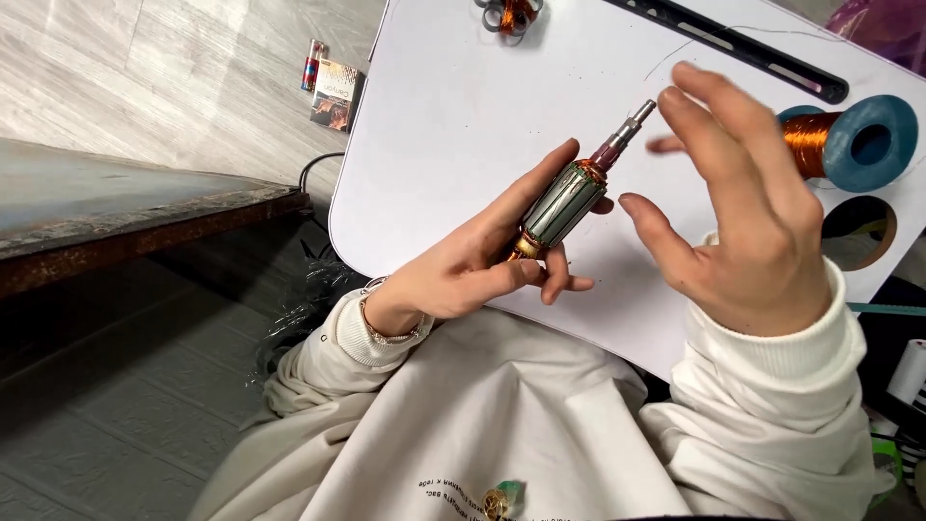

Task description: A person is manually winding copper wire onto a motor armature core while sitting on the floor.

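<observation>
While the motor armature [567, 201] is gripped above the white table [453, 125] by the left hand [463, 265], the right hand [743, 207] is held open and empty near its shaft — winding seems in hand, and fine wire must be guided carefully.

Your white lap table [444, 125] carries a blue spool of copper wire [849, 140] near its right edge, a small copper coil [508, 14] at the far edge, and a black slotted bar [743, 46] along the far-right side.
</observation>
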